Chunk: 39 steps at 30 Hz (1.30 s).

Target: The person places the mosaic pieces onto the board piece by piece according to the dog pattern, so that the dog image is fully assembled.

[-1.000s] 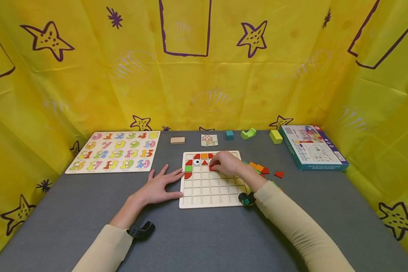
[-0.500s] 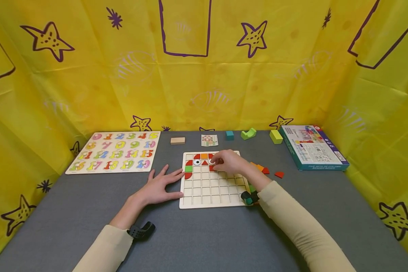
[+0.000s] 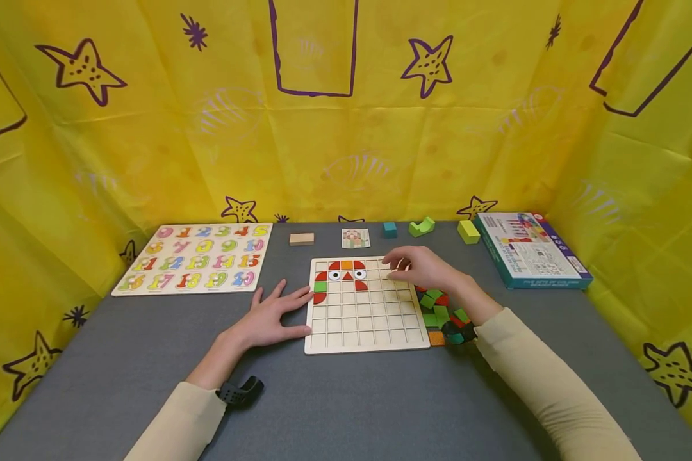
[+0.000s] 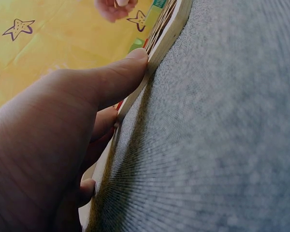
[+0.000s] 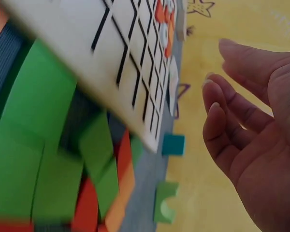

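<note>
A pale wooden grid board (image 3: 369,326) lies flat on the grey table. Coloured tiles fill part of its upper left: red quarter-rounds, an orange square (image 3: 346,264), a green square (image 3: 320,286) and two eye tiles, the right one (image 3: 360,274) among them. With fingers spread, my left hand (image 3: 268,320) rests at the board's left edge; in the left wrist view its thumb (image 4: 121,79) touches the rim. My right hand (image 3: 421,266) hovers above the board's upper right, fingers loosely bent. In the right wrist view, thumb and fingers stand apart with nothing between them.
Loose green, red and orange tiles (image 3: 435,314) are heaped along the board's right edge. Behind the board are a picture card (image 3: 355,238), a wooden block (image 3: 302,239), a teal cube (image 3: 389,229), a green arch (image 3: 421,226) and a yellow block (image 3: 468,232). A number puzzle (image 3: 193,259) and a box (image 3: 530,250) flank them.
My right hand has let go of the second eye tile, now on the board beside the red triangle, and moved right, uncovering the tile. The left hand has stayed in place.
</note>
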### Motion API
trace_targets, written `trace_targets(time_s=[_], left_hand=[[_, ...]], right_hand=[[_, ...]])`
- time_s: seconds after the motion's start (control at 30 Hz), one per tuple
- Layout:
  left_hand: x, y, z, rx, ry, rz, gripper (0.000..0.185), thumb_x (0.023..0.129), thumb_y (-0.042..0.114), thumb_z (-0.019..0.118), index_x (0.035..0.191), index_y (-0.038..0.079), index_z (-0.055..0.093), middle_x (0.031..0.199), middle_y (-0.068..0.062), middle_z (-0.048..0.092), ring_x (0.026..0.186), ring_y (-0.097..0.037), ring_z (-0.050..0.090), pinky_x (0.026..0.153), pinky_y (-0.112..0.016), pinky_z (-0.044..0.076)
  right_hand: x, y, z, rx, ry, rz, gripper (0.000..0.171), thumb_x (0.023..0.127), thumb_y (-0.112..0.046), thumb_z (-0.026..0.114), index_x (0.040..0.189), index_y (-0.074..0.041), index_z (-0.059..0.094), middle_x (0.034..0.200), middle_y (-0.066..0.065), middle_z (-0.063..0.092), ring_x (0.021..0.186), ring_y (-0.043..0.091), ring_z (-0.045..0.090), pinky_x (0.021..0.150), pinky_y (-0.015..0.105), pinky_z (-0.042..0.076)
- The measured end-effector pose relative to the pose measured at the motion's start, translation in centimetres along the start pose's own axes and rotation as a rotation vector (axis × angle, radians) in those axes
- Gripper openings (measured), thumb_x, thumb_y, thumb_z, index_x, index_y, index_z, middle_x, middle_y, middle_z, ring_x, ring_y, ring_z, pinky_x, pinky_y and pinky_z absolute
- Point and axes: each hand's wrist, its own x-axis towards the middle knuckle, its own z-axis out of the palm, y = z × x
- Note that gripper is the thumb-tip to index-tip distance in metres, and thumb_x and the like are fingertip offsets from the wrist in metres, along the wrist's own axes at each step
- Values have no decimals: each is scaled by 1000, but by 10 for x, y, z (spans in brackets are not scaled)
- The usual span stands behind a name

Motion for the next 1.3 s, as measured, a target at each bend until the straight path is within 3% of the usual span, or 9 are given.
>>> trace_targets(time_s=[0.33,0.8,1.3], left_hand=[[0,0,0,-1,-1,7,82,87,64,67,155,23,44,162,3,34,151,-45,6,107,-74,-7],[-1,0,0,4,2,14,83,87,65,67,155,23,44,161,3,34,151,-45,6,107,-75,-6],[-1,1,0,13,4,14,82,88,64,67,155,23,45,162,3,34,151,-45,7,107,-75,-5]], right_hand=[[-36,16,-24,-7,39,66,37,94,-16,74,128,-4,67,103,3,67,90,22,60,78,37,53],[-75,42,-33,-8,25,109,33,95,-16,74,125,-2,68,102,3,67,90,22,59,79,37,52],[-88,65,-15,-84,-17,50,17,92,-11,76,106,-4,71,91,-3,64,79,16,56,74,34,51]])
